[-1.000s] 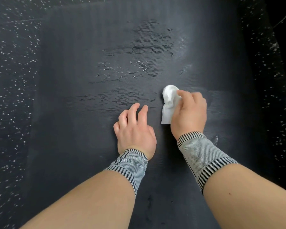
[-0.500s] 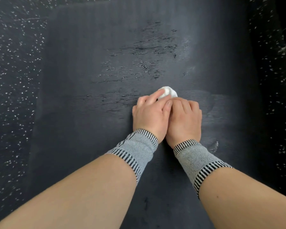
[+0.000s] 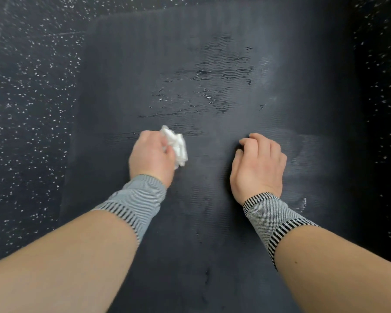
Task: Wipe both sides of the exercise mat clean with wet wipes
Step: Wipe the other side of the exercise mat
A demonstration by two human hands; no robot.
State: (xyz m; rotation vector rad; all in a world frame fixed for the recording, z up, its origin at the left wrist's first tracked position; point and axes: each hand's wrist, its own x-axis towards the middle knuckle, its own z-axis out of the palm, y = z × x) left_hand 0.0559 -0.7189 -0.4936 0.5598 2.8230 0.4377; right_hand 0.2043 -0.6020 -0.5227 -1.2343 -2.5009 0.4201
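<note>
The dark grey ribbed foam exercise mat (image 3: 212, 211) lay flat on the floor, with wet streaks glistening across its far middle. The crumpled white wet wipe (image 3: 176, 145) was bunched up, sitting left of centre, right over the mat.

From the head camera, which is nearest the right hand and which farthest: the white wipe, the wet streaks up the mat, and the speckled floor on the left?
1. Wipe: left of the right hand, held in the left hand.
2. Wet streaks: farther up the mat.
3. Speckled floor: beyond the mat's left edge.
</note>
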